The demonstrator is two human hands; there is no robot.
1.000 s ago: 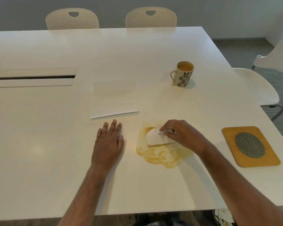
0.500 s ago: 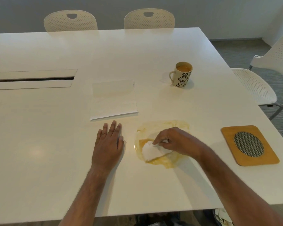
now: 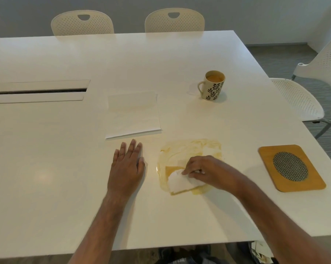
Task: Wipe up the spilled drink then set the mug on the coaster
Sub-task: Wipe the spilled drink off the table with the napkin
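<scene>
1. Right hand (image 3: pixel 205 171) pinches a white napkin (image 3: pixel 180 182), pressing it into the yellow spill (image 3: pixel 189 149).
2. Left hand (image 3: pixel 127 168) lies flat, fingers spread, beside the puddle.
3. Mug (image 3: pixel 213 85) stands far back; coaster (image 3: pixel 291 167) waits right.

Colours I see on the white bench (image 3: pixel 65 168)

Cream mug (image 3: pixel 214 85) with dark leaf print, amber spill (image 3: pixel 191 149), tan coaster (image 3: pixel 292 168) with grey mesh oval.

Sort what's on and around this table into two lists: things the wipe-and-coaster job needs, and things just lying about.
Belongs to the job:
spilled drink
napkin under the right hand
mug
coaster

Just lying about:
spare folded napkins
cable slot
chairs
left hand, resting flat on the table
</scene>
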